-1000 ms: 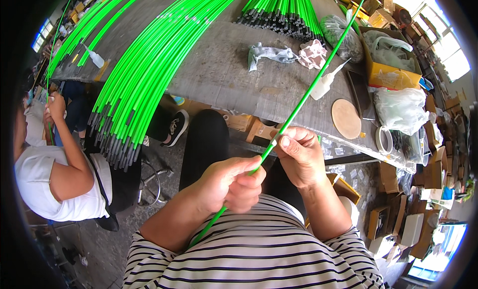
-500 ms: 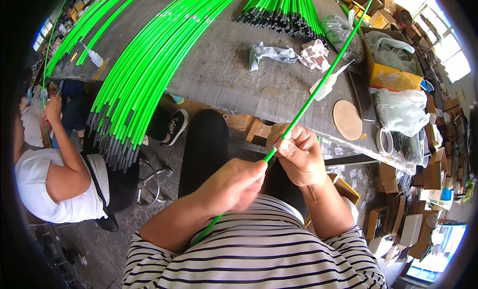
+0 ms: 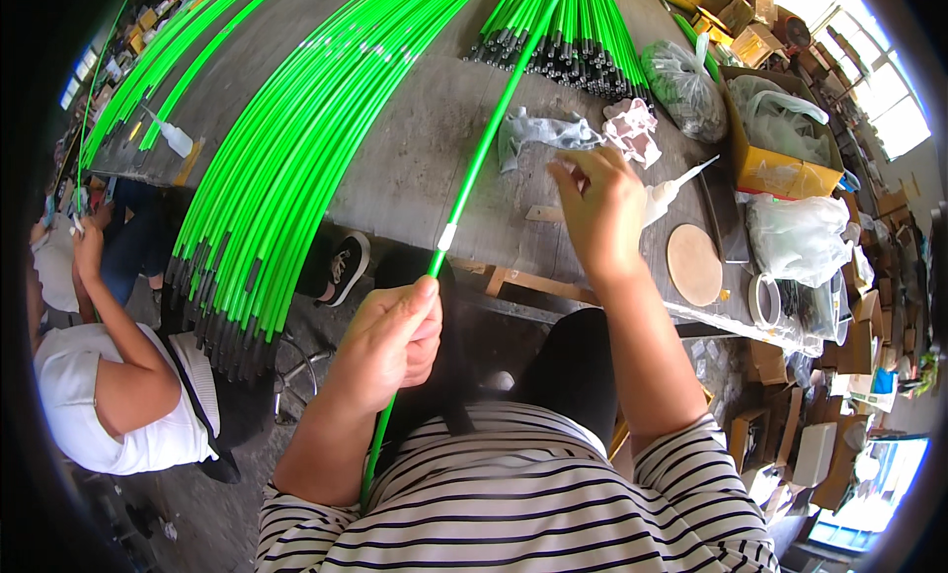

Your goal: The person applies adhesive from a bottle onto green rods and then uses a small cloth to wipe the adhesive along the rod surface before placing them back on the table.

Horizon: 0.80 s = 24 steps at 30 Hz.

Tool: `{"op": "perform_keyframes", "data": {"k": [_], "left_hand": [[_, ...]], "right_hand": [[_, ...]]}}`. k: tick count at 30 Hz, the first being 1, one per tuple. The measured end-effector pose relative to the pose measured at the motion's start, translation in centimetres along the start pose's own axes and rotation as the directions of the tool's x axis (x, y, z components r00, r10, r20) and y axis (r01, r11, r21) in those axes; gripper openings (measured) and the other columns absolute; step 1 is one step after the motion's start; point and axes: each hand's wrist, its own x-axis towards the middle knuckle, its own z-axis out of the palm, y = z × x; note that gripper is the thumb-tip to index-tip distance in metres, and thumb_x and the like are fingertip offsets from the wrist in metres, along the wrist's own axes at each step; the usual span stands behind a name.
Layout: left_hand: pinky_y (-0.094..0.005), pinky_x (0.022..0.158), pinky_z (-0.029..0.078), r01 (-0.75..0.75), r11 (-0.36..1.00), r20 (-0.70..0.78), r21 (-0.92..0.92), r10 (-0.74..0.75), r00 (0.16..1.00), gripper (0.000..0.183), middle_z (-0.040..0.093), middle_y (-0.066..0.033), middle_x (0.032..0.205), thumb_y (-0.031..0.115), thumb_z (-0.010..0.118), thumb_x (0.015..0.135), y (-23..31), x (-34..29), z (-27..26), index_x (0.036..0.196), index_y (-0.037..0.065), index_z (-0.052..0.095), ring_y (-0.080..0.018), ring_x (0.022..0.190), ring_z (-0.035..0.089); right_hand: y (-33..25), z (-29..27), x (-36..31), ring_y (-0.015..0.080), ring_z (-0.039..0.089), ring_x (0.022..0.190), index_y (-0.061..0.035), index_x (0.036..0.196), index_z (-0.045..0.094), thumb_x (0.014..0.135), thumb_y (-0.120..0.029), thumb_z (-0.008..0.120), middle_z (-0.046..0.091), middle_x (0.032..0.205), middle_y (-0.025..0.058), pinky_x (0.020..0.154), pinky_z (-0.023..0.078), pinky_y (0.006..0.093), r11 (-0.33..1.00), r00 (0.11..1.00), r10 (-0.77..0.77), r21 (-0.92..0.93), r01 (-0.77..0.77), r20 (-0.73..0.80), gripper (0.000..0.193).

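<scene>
A scuffed grey surface (image 3: 380, 198) spans a cluttered workshop. At far left sits a co-worker (image 3: 89, 405) in white. Next, a bundle of green rods (image 3: 286, 148) lies left of the fingers of the left hand (image 3: 390, 338), which are clamped around one green rod (image 3: 481, 155); its white band (image 3: 447, 237) shows just above them. Farther right, the right hand (image 3: 602, 212) has curled fingers apart from that rod; whether they pinch anything is hard to tell. Just right of them lies a white bottle (image 3: 661, 198).
</scene>
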Motion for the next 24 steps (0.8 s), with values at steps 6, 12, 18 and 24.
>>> {"op": "perform_keyframes", "data": {"k": [6, 12, 18, 24], "left_hand": [[-0.0199, 0.030, 0.015, 0.004, 1.000, 0.005, -0.024, -0.004, 1.000, 0.043, 0.022, 0.0053, 0.042, 0.032, 0.030, 0.095, 0.8, 0.0, -0.6, 0.057, 0.011, 0.029, -0.0039, 0.033, 0.018], [-0.0196, 0.032, 0.018, -0.047, 0.998, 0.061, -0.044, 0.050, 0.997, 0.042, 0.025, 0.0047, 0.044, 0.032, 0.033, 0.094, 1.6, -0.5, 0.1, 0.059, 0.009, 0.033, -0.0040, 0.034, 0.020], [-0.0184, 0.035, 0.022, -0.018, 1.000, 0.147, 0.003, 0.017, 0.989, 0.040, 0.031, 0.0045, 0.046, 0.033, 0.041, 0.092, 1.0, 0.3, 2.5, 0.068, 0.001, 0.047, -0.0027, 0.037, 0.025], [-0.0180, 0.037, 0.027, -0.129, 0.987, 0.101, 0.100, 0.119, 0.988, 0.033, 0.038, 0.0036, 0.047, 0.026, 0.046, 0.091, -0.4, -0.2, 4.5, 0.074, -0.001, 0.055, -0.0034, 0.038, 0.033]], "right_hand": [[2.7, 2.5, 4.4, 0.0279, 0.057, 0.077, -0.0065, 0.075, 0.065, 0.072, -0.010, 0.059, 0.055, 0.083, 0.0115, 0.065, 0.047, 0.0362, 0.934, 0.997, 0.071, -0.349, -0.079, -0.037, 0.008], [-2.2, -0.8, 0.8, 0.0194, 0.059, 0.062, -0.0023, 0.079, 0.066, 0.064, 0.001, 0.066, 0.059, 0.077, 0.0094, 0.057, 0.047, 0.0277, 0.967, 0.983, 0.136, 0.234, -0.104, -0.125, 0.015], [-5.1, -3.5, -4.7, 0.0098, 0.056, 0.055, 0.0015, 0.080, 0.065, 0.069, 0.000, 0.067, 0.062, 0.071, 0.0077, 0.052, 0.045, 0.0222, 0.780, 0.931, 0.342, 0.515, -0.357, 0.128, 0.011], [-6.3, -6.0, -7.6, 0.0093, 0.058, 0.064, 0.0044, 0.087, 0.064, 0.079, -0.002, 0.062, 0.064, 0.074, 0.0062, 0.060, 0.047, 0.0207, 0.318, 0.857, 0.381, 0.821, -0.474, 0.347, 0.011]]}}
